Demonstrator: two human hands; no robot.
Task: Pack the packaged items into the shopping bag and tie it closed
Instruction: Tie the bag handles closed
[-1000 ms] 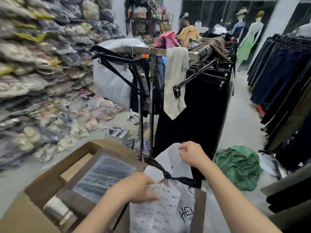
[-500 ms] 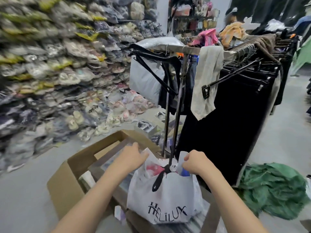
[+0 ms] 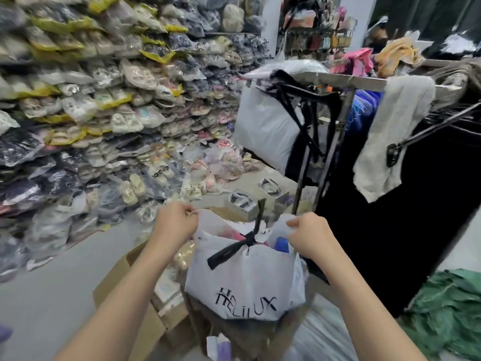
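The white shopping bag [image 3: 244, 282] with the black word HELILUX on it is in front of the person, between the two forearms, above an open cardboard box [image 3: 135, 295]. Whether the bag rests on something or hangs from the hands, I cannot tell, because the part under it is blurred. The left hand [image 3: 177, 225] has its fingers curled tight and pinches the left top corner of the bag. The right hand [image 3: 311, 237] is also a closed fist, and it grips the right top edge. A black ribbon [image 3: 234, 250] is knotted at the middle of the bag's mouth. On both sides of the knot the mouth gapes, and a pink item [image 3: 231, 234] and a blue item [image 3: 282, 244] show inside. Behind stands a clothes rack [image 3: 351, 84], and at the left a high wall of packaged slippers [image 3: 104, 113].
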